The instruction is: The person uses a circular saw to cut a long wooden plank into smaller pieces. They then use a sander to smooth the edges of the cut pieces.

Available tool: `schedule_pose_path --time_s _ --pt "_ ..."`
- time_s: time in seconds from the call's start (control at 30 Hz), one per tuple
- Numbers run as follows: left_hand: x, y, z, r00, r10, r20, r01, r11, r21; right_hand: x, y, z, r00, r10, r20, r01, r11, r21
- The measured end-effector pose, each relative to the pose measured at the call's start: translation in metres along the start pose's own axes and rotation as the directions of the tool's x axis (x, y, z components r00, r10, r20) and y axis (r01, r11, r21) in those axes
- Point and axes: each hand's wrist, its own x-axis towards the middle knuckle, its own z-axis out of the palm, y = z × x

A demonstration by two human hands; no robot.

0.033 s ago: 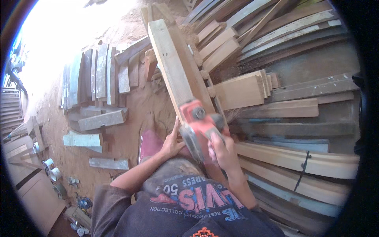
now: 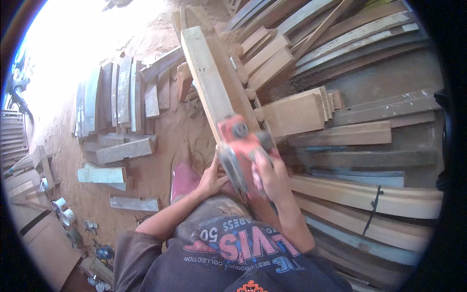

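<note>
A red electric hand planer (image 2: 239, 138) with a black front knob rests on the near part of a long pale wooden beam (image 2: 206, 73), slightly smeared by motion. My right hand (image 2: 269, 176) is wrapped round its rear handle. Against the beam's left side, near its close end, my left hand (image 2: 213, 179) holds on, one finger stretched along the edge and the others partly hidden beneath. The beam lies lengthwise away from me on a wider wooden support (image 2: 238, 92). Its near end is covered by the planer.
Stacked planks (image 2: 340, 194) fill the right side, one bundle tied with a dark strap (image 2: 373, 211). Short boards (image 2: 114, 95) lie in rows on the sandy floor (image 2: 168, 141) to the left. Light-coloured cups (image 2: 62, 208) and sheet panels (image 2: 48, 248) are at the lower left.
The planer and my right hand have shifted slightly forward and left along the beam. My left hand stays at nearly the same spot.
</note>
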Motion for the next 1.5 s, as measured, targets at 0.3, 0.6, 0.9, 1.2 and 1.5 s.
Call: schedule_pose_path --time_s 0.3,0.6,0.9,1.2,1.5 --pt "-0.002 0.002 -0.007 0.999 -0.043 0.013 0.043 0.998 -0.044 0.138 -0.072 0.036 0.979 -0.169 0.117 0.166 0.985 0.035" --pt "0.0 -0.002 -0.008 0.997 -0.066 0.043 0.072 0.987 -0.143 -0.097 0.053 -0.038 0.977 0.209 -0.038 -0.211 0.974 -0.081" --pt "-0.001 0.013 -0.023 0.976 -0.145 0.164 0.182 0.954 -0.239 -0.052 0.03 -0.016 0.987 0.157 -0.015 -0.157 0.988 -0.001" --pt "0.033 0.044 -0.06 0.928 -0.024 0.372 0.183 0.899 -0.398 0.062 -0.038 0.023 0.998 0.069 0.007 -0.069 0.997 -0.036" --pt "0.052 0.053 -0.068 0.891 -0.163 0.423 0.256 0.951 -0.175 0.213 -0.131 0.082 0.996 -0.069 0.05 0.072 0.996 -0.051"
